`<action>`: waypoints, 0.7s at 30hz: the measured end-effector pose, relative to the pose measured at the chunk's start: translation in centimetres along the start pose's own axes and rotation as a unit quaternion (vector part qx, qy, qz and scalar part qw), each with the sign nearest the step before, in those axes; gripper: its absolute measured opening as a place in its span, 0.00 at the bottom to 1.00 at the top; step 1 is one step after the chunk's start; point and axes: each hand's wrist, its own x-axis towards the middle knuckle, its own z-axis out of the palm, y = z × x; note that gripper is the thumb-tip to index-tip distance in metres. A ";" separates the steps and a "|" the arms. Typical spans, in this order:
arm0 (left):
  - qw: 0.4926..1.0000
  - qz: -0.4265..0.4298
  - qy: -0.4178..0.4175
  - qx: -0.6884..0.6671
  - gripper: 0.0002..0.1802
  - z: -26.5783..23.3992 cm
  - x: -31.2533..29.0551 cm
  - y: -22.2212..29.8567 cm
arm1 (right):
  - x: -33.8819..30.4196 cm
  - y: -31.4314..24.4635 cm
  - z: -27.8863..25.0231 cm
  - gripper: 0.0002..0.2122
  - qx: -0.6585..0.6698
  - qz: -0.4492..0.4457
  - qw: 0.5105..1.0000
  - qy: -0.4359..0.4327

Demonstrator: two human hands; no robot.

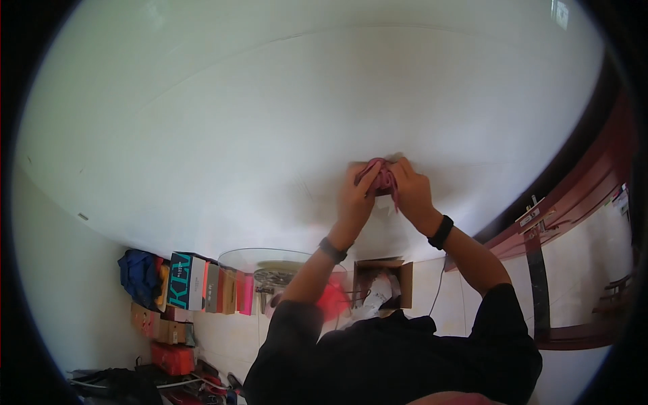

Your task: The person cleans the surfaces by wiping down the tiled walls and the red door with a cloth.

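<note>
Pink cloth, bunched, held in two hands

Landmark: the open cardboard box (406, 283) at the foot of the white wall (236, 135).
Item one: pink cloth (383, 178), one, crumpled; in front of the wall, above the box.
Item two: left hand (356, 201), pinching the cloth's left side between thumb and curled fingers.
Item three: right hand (414, 192), pinching its right side, fingertips close to the left hand's.
Item four: glass-topped table (270, 249), round, left of the box.
Step in hand, as I judge it from my remote feed: gathering or folding the cloth with both hands. The next move seems to me to call for an even hold from both sides, so no fold slips loose.
Hard to make out: a dark patch under the cloth, which I cannot identify; the left hand's blurred outer edge; whether the cloth touches the wall. Forearms partly hide the table.
</note>
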 end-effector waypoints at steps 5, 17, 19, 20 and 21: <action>0.998 -0.017 -0.030 0.061 0.23 -6.0 2.6 0.3 | 3.9 -3.7 1.2 0.13 0.010 -0.027 1.000 -0.002; 0.965 0.192 0.139 0.109 0.29 -11.5 17.1 4.6 | 17.0 -8.5 -4.0 0.16 0.028 -0.144 0.974 0.170; 0.975 0.159 0.118 0.104 0.29 -11.4 15.5 4.3 | 16.3 -8.6 -3.3 0.17 0.032 -0.136 0.975 0.170; 0.981 0.131 0.103 0.103 0.29 -11.3 14.8 4.0 | 15.6 -8.7 -3.0 0.17 0.038 -0.136 0.974 0.175; 0.982 0.124 0.097 0.101 0.29 -10.8 13.9 3.3 | 14.7 -8.9 -2.9 0.17 0.039 -0.129 0.976 0.169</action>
